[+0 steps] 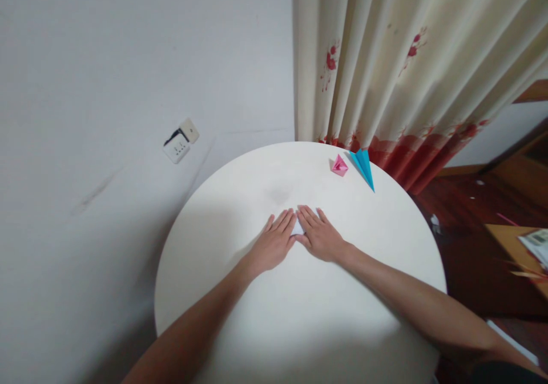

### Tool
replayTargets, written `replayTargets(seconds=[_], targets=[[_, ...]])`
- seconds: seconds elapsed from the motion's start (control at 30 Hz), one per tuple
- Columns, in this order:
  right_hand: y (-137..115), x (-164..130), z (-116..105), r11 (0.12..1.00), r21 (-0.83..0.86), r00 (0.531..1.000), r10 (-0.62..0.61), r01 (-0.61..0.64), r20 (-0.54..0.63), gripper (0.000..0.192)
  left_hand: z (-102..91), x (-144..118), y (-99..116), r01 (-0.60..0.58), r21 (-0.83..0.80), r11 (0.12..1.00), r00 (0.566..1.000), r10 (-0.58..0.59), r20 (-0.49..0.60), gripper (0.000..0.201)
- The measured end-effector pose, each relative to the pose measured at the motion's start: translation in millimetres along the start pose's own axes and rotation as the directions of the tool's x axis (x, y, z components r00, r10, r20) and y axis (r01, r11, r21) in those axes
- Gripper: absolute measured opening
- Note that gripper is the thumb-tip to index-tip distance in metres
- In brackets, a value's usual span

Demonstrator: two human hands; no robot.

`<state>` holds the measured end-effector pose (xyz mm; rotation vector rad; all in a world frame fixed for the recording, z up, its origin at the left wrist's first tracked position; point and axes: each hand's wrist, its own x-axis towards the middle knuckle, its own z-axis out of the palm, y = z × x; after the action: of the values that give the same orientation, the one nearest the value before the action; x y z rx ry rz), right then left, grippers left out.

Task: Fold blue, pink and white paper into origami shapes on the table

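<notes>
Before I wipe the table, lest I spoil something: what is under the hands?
White paper, it seems, shows between the left hand and right hand; what they cover on the table is hidden.

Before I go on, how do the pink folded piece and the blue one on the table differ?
The pink piece is compact and many-sided; the blue piece is long, tapering to a point.
The blue piece looks larger than the pink piece.
Both are folded and lie on the white table.
</notes>
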<state>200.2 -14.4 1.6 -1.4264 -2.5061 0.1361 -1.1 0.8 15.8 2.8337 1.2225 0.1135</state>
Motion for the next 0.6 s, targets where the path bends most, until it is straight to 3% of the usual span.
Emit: replayTargets(seconds=[0.33,0.5,0.6], targets=[[23.5,1.8,-9.7,0.984,-0.035,0.985,0.175,-0.175,0.007,0.066,-8.3,-4.4,1.2,-0.049,-0.024,0.998,0.998,0.05,0.029,0.054],[41.8,2.7,-10.6,0.932,-0.046,0.933,0.358,-0.359,-0.028,0.067,-10.2,-4.6,1.1,-0.054,-0.038,0.998,0.998,0.055,0.026,0.055],[39.2,5.8,-14.0,0.902,-0.041,0.899,0.425,-0.431,-0.106,0.063,-10.6,-5.0,1.2,-0.048,-0.035,0.998,0.998,0.05,0.038,0.055]])
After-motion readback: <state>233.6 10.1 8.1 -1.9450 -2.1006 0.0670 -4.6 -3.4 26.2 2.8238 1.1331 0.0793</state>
